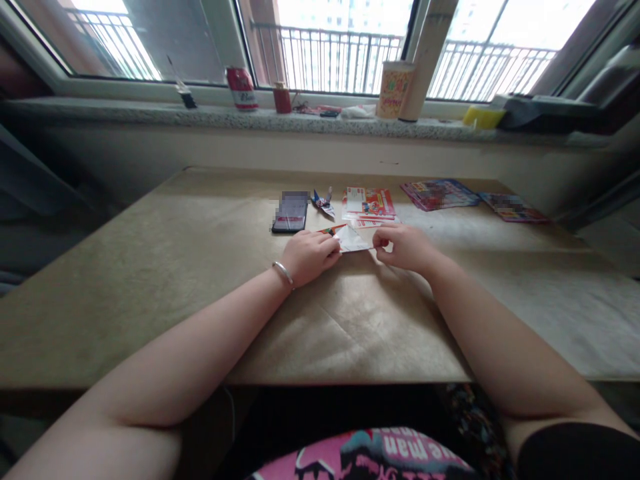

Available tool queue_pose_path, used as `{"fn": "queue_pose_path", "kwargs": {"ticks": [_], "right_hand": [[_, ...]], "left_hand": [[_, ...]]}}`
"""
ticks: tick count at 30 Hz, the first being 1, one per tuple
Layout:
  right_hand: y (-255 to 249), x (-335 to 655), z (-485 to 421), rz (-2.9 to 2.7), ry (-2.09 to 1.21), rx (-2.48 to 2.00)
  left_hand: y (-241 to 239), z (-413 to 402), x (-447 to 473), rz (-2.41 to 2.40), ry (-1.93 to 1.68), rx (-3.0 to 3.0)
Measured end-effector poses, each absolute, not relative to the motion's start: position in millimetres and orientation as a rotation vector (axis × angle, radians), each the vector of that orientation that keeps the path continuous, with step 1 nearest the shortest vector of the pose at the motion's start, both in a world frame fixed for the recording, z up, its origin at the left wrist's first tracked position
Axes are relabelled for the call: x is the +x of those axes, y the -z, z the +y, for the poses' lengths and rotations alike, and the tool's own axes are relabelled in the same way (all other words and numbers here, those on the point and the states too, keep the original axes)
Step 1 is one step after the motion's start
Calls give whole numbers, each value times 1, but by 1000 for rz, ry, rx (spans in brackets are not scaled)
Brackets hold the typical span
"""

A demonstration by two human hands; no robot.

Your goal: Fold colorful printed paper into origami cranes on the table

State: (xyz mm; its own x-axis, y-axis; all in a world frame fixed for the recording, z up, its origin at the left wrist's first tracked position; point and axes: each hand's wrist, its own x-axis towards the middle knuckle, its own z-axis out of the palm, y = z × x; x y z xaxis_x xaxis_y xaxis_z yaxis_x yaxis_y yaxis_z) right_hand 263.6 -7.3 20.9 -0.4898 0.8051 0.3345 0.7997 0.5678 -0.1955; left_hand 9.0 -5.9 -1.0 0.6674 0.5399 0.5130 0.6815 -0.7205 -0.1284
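Observation:
A small folded paper (353,239), white with red and orange print, lies on the brown table (175,280) between my hands. My left hand (309,255), with a silver bracelet at the wrist, is curled and pinches the paper's left edge. My right hand (404,245) is also curled, its fingertips pressed on the paper's right corner. Just beyond the paper lies a stack of printed red and white sheets (369,203). A small folded paper figure (323,202) sits beside them.
A dark phone (291,212) lies left of the sheets. Colourful printed papers (439,193) and another one (511,207) lie at the far right. The windowsill holds a red can (242,88), a small red cup (282,100), a paper cup (395,89) and a yellow sponge (483,117).

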Motion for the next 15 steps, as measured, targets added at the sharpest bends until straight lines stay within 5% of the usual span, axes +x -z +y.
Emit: {"fn": "queue_pose_path", "kwargs": {"ticks": [15], "right_hand": [[-25, 281, -1, -2414, -84, -1327]], "left_hand": [[4, -1, 7, -949, 667, -2602]]}}
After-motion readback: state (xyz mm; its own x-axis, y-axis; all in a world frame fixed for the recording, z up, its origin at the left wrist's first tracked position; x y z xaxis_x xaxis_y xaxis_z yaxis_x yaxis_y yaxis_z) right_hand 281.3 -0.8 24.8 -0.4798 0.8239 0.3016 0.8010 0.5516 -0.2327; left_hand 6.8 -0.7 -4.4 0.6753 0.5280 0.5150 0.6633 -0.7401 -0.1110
